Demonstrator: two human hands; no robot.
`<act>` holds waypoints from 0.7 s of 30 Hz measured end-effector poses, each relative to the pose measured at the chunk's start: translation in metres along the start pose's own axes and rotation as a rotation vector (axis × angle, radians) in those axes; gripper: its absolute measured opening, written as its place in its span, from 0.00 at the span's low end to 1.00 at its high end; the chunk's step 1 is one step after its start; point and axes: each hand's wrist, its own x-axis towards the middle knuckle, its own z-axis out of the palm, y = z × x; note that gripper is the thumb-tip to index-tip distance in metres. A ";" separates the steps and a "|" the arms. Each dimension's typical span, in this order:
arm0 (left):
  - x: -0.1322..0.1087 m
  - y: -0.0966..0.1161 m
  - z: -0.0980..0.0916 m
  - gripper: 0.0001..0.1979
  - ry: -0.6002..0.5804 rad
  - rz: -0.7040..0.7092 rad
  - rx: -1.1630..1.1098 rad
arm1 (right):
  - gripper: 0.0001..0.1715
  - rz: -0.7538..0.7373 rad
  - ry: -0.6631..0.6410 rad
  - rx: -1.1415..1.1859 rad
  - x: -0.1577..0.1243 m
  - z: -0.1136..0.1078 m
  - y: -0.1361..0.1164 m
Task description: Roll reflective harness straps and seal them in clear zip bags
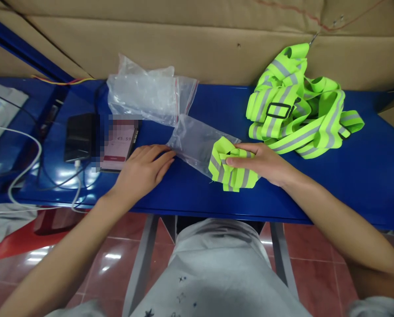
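In my right hand is a folded bundle of neon-yellow reflective strap with grey stripes, my thumb lying across its top. The bundle overlaps the right end of a clear plastic bag that lies flat on the blue table. At the bag's left end, my left hand rests palm down with its fingers stretched out; the fingertips touch or nearly touch the bag's edge. More reflective strap with a black buckle lies in a loose heap at the back right.
Several clear zip bags lie at the back against the brown board. Left of my left hand are a phone, a black power bank and white cables. The blue table's front edge runs close to my body.
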 end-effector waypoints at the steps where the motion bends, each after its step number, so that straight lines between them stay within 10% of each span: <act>1: 0.000 -0.002 0.000 0.14 -0.001 0.007 -0.009 | 0.26 -0.003 0.003 -0.004 0.000 0.000 0.000; 10: 0.034 0.024 -0.027 0.05 0.152 0.154 -0.004 | 0.28 -0.080 -0.017 0.003 -0.001 -0.005 0.002; 17: 0.119 0.045 -0.023 0.53 -0.304 0.296 -0.298 | 0.34 -0.332 0.416 0.300 -0.018 -0.043 -0.025; 21: 0.123 0.049 -0.008 0.63 -0.483 0.323 -0.307 | 0.37 -0.232 0.413 0.304 -0.016 -0.041 -0.026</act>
